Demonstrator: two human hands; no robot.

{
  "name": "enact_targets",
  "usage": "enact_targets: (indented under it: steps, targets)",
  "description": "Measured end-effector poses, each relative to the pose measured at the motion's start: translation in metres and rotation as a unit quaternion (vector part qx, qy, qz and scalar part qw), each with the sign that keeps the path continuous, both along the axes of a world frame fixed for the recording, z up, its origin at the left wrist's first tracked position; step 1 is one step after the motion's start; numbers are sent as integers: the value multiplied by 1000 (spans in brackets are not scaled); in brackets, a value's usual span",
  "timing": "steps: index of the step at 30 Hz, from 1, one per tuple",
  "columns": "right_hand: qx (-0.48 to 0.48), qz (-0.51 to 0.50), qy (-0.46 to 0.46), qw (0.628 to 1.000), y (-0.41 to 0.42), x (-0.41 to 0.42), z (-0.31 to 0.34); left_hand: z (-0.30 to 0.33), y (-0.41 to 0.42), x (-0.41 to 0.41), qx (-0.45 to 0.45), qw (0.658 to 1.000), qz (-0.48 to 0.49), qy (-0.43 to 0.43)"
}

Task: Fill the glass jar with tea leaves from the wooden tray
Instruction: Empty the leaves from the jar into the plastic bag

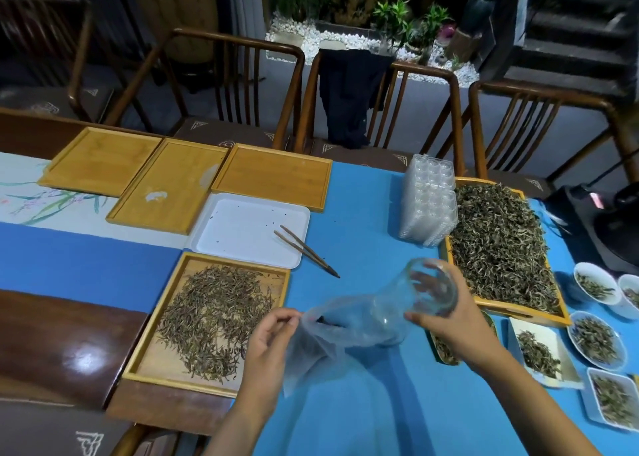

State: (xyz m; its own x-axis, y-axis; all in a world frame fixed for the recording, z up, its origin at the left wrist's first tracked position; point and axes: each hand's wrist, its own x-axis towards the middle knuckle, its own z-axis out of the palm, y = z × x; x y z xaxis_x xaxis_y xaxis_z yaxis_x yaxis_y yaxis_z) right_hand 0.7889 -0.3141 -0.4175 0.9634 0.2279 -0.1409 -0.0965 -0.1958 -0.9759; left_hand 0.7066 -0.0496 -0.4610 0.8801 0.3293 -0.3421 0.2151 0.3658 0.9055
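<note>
My right hand [449, 321] grips a clear glass jar [420, 291], held on its side above the blue table with its base toward the right. A thin clear plastic bag [325, 338] hangs around the jar's mouth end, and my left hand [268, 334] pinches the bag's left edge. A wooden tray [138, 369] with a loose layer of slim tea leaves [214, 321] lies just left of my left hand. A second wooden tray [518, 312], heaped with curlier tea leaves [498, 244], sits behind my right hand.
A white plastic tray [242, 227] holds wooden tongs [306, 250]. Three bare wooden trays [273, 175] line the back. Stacked clear plastic packs [428, 201] stand by the heaped tray. Small white dishes of tea [596, 340] crowd the right edge. Chairs [380, 110] stand behind the table.
</note>
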Motion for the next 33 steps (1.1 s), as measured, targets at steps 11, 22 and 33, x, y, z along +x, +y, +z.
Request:
enact_targets:
  steps: [11,22,33]
  targets:
    - [-44,-140,-22,989,47,68,-79,2,2,3,-5,1000,4,2]
    - [-92,-94,12,991,44,61,-117,8,1,7,22,999,-48,3]
    - [-95,-162,-3,982,15,7,-69,11,-6,11,27,999,-35,23]
